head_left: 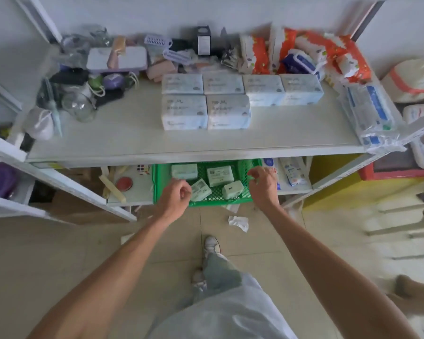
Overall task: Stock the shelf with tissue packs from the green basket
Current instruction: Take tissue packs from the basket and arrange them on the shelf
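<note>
The green basket [157,182] stands on the lower shelf, under the front edge of the white upper shelf [132,140]. Several pale green tissue packs [219,176] lie loose in it. My left hand [175,197] hovers over the basket's front left corner with loosely curled fingers, right beside one pack [201,190], holding nothing. My right hand [262,184] hangs at the basket's right wall, fingers also loosely curled and empty. On the upper shelf, several white-blue tissue packs [206,101] lie in two neat rows.
Jars [80,106], pouches and small boxes crowd the shelf's left and back. Red-white packs [304,52] pile up at the back right, and plastic-wrapped packs [370,113] line the right edge. A crumpled tissue [239,222] lies on the floor near my shoe [211,244].
</note>
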